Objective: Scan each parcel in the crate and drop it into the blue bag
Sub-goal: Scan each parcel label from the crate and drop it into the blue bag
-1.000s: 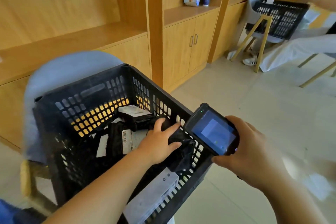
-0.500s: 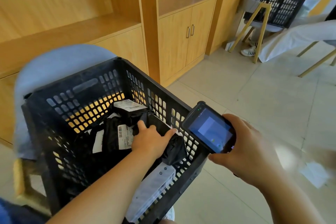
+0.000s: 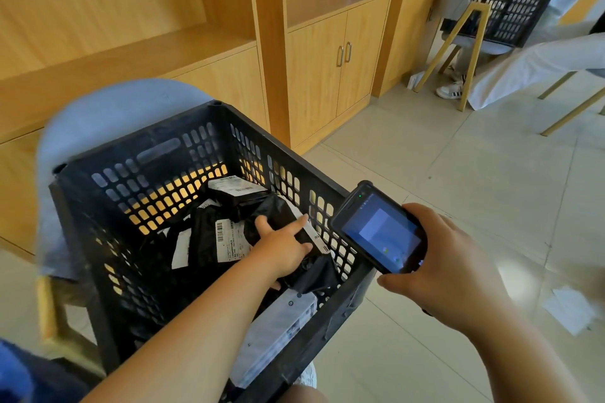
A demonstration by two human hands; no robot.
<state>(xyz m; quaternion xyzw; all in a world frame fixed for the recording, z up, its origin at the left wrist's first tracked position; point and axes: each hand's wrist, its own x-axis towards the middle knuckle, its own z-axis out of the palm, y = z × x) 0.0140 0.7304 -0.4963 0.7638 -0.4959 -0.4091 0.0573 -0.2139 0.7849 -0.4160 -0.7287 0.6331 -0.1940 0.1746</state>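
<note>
**Mid-pick: one hand in the crate, scanner waiting**

So this is the "grab the next one" step. The left hand [image 3: 281, 250] is down inside the black crate [image 3: 137, 147], which sits on a blue-grey chair [image 3: 108, 108]. Its fingers [image 3: 299, 224] are spread fairly straight across a crumpled black parcel [image 3: 281, 206] by the crate's right wall. To me it looks like resting on it rather than a real grip. I can't tell if anything's hooked underneath.

The right hand [image 3: 448, 271] is wrapped round the scanner [image 3: 379, 231], just outside the right rim, with the screen lit and facing up.

More parcels are in there, including a black one with a barcode label [image 3: 229, 239] in the middle and a pale grey one [image 3: 281, 324] at the near end. The blue bag isn't in shot.

Next, I reckon the fingers need to close on that parcel, lift it and turn its label toward the scanner. The thin wrap will probably crumple, so the barcode may need flattening.
</note>
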